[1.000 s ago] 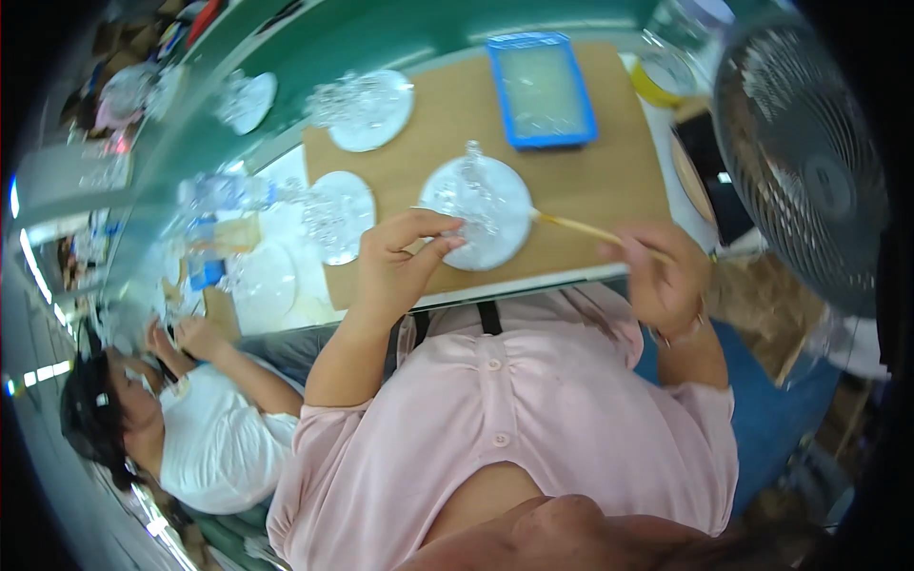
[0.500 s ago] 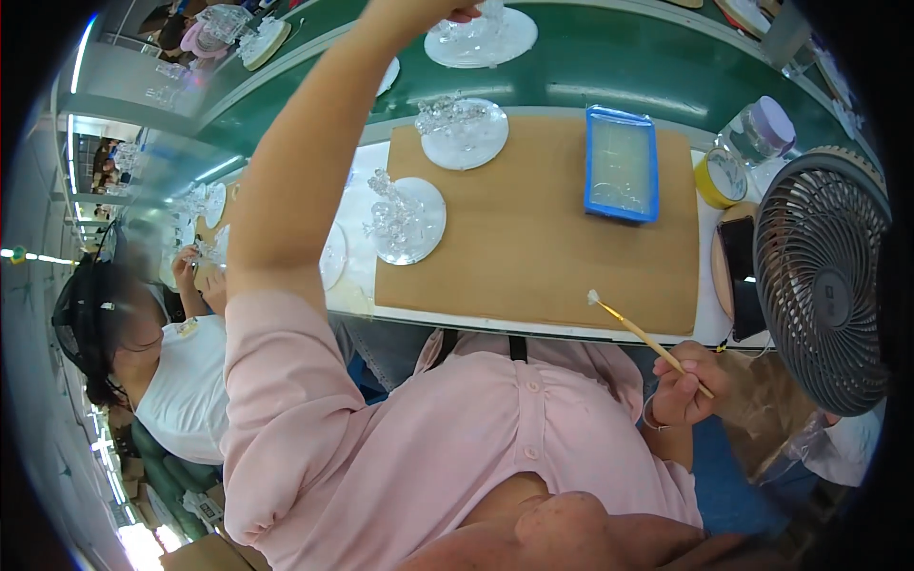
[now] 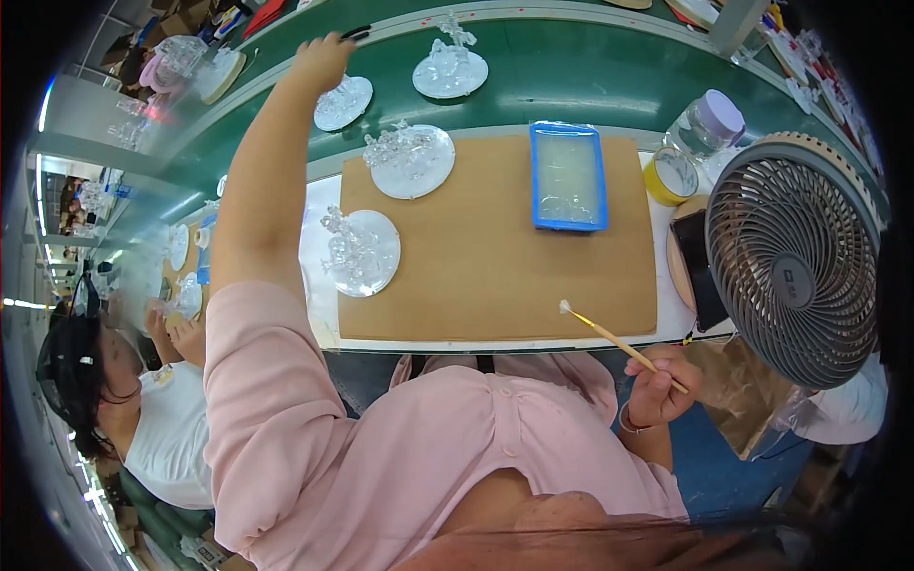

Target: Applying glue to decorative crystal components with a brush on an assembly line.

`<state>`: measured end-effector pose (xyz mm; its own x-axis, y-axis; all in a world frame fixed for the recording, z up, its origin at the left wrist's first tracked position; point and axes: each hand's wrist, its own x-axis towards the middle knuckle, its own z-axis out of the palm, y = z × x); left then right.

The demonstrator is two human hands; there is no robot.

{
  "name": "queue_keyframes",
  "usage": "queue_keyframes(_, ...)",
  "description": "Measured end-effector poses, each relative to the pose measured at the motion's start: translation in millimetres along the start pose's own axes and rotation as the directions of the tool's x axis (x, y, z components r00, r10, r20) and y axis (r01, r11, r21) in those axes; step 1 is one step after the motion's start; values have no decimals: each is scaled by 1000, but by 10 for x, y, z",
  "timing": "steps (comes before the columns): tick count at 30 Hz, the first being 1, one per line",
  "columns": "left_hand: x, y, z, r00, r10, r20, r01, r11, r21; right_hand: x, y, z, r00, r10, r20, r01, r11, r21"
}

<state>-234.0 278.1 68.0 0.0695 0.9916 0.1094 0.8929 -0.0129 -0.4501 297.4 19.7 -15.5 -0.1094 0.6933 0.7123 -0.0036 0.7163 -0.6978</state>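
At the dial centre, on a white-topped bench [image 3: 319,247], lies a flat brown rectangular cardboard sheet [image 3: 476,257]; clock positions refer to its middle, with 12 o'clock toward the top of the view. The right hand [image 3: 664,385], between 4 and 5 o'clock, grips a slender wooden brush [image 3: 624,344] between thumb and fingers. The brush points toward 10 o'clock from the hand, its pale tip over the lower part of the sheet; contact with the sheet cannot be determined.

The left hand [image 3: 321,65] is extended between 10 and 11 o'clock, back uppermost, near a round white base with clear pieces [image 3: 347,105] on a glossy green surface [image 3: 571,71]. Its fingers are partly hidden; whether they grip anything cannot be determined. A second round white base with a clear ornament [image 3: 449,76] stands on the same surface, between 11 and 12 o'clock.

Two similar bases occupy the sheet: the upper base [image 3: 424,171] between 10 and 11 o'clock, the lower base [image 3: 379,249] at 9 o'clock. A blue rectangular plastic tray [image 3: 569,226] with translucent contents lies at 1 o'clock. A round grey fan [image 3: 792,281] stands at 3 o'clock.
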Motion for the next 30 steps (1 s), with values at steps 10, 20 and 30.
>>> queue_keyframes(10, -141, -11, -34, 992, 82, 99, -83, 997, 9, 55, -24, 29, 998, 22, -64, -26, 997, -67)
queue_keyframes(20, -645, -542, -1076, 927, -14, -375, 31, 999, 40, 742, 127, 127, 979, 186, 80, -148, 927, -344)
queue_keyframes(30, -1838, 1169, -1843, 799, 2, -601, -342, 824, -452, 989, 554, 479, 894, 395, 209, -276, 856, -438)
